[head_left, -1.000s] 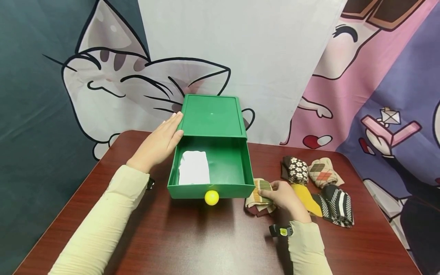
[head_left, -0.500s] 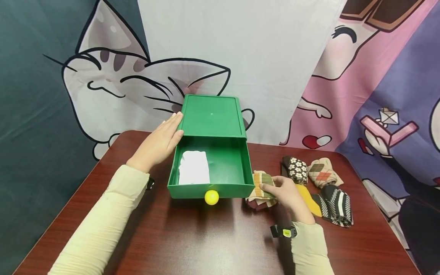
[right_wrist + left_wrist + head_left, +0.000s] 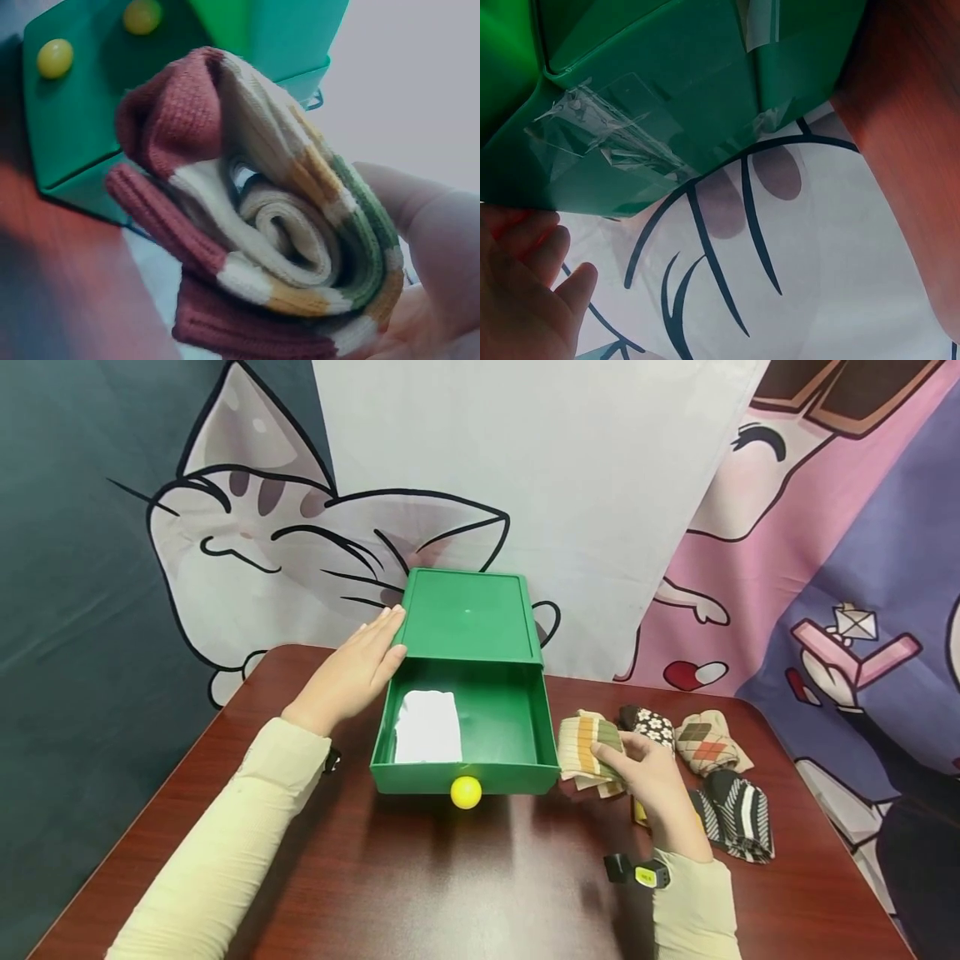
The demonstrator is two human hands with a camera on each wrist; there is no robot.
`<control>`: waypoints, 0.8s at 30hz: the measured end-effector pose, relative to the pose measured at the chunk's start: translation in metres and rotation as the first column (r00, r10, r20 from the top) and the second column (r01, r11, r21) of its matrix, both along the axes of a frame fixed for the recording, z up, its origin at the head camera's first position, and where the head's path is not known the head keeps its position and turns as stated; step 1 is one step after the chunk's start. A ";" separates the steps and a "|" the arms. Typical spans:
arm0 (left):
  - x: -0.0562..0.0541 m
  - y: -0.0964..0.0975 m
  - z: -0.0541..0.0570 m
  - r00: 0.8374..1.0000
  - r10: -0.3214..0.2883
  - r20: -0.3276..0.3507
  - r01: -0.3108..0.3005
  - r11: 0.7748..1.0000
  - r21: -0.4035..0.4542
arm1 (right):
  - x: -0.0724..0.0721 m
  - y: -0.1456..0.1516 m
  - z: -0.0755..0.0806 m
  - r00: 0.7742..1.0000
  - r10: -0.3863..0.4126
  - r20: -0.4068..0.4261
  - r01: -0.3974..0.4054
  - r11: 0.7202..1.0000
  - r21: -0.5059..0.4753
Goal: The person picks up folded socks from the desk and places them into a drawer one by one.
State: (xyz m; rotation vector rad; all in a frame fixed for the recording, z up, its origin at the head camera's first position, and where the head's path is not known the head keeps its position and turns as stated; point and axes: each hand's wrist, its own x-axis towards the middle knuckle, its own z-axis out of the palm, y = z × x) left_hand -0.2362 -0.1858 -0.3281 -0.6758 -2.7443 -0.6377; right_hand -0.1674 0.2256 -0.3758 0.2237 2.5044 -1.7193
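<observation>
A green drawer box [image 3: 468, 614] stands on the table, its drawer [image 3: 517, 727] pulled out. Inside the drawer, on its left, lies a folded white cloth [image 3: 427, 727]. My left hand [image 3: 348, 672] rests with straight fingers against the box's left side; the left wrist view shows its fingers [image 3: 536, 247] at the green wall. In my right hand [image 3: 652, 777] I grip a rolled pair of striped socks [image 3: 588, 747], just right of the drawer. The right wrist view shows the sock roll [image 3: 300, 225] end-on, with maroon, cream, orange and green bands.
Behind the right hand lie more folded socks: a flowered pair [image 3: 651, 727], an argyle pair [image 3: 705, 743] and a black-and-white pair [image 3: 738, 814]. A yellow one is mostly hidden. The drawer has a yellow knob [image 3: 466, 792]; a patterned cloth [image 3: 585, 485] hangs behind the table.
My right hand has raised the striped socks and moved them slightly right, away from the drawer's edge. The left hand stays against the box. The head view has shifted a little.
</observation>
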 end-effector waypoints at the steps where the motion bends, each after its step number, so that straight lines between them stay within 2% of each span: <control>1: 0.000 0.000 0.000 1.000 0.000 0.001 0.000 1.000 -0.004 | 0.001 0.001 0.002 1.000 -0.013 0.000 0.013 1.000 -0.011; 5: -0.002 0.001 -0.001 1.000 0.003 0.005 -0.003 1.000 -0.018 | 0.005 0.004 0.012 0.999 -0.037 -0.028 0.035 0.998 -0.055; 11: -0.001 0.000 -0.001 1.000 -0.002 -0.008 0.002 1.000 -0.015 | 0.012 0.004 0.036 0.995 -0.054 -0.082 0.045 0.993 -0.111; 18: -0.001 0.000 -0.002 1.000 -0.001 -0.006 0.001 1.000 -0.005 | 0.020 -0.001 0.063 0.971 -0.061 -0.229 -0.007 0.959 -0.284; 24: -0.001 0.000 -0.002 1.000 -0.001 -0.008 0.001 1.000 -0.009 | 0.026 -0.011 0.085 0.955 -0.077 -0.286 -0.019 0.948 -0.319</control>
